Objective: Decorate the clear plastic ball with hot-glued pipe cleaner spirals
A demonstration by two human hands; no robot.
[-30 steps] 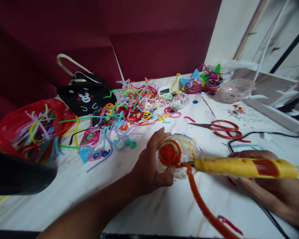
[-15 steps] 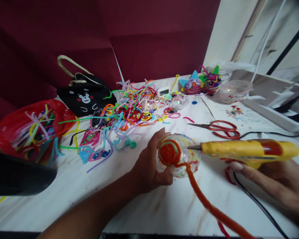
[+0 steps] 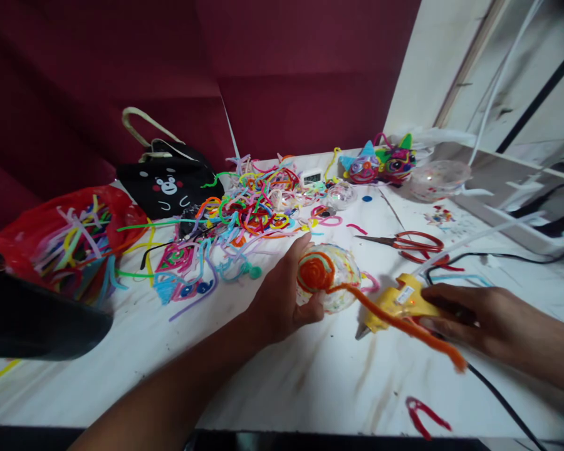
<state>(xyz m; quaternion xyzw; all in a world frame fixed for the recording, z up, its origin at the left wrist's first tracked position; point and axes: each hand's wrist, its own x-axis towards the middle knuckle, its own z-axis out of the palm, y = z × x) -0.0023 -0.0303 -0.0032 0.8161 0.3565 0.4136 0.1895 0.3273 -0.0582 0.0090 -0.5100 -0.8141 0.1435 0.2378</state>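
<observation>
Shell [image 3: 341, 268] steadied by left hand [image 3: 280, 294], grip half-closed round it, seemingly against slipping; glue gun [image 3: 391, 300] held nozzle-down by right hand [image 3: 491, 321], grip closed.

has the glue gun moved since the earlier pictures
Yes: against the scissors, the glue gun has shifted left, its nozzle now nearer the table's front edge.

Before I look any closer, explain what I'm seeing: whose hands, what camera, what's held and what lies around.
No machine here: these are one person's bare hands, seen by a camera worn on their head. The left hand holds a clear rounded piece bearing an orange coil. The right hand holds a yellow glue gun; an orange fuzzy strip runs from the coil past it. On the white table lie red-handled scissors, a heap of colourful strips and a red bag of more.
</observation>
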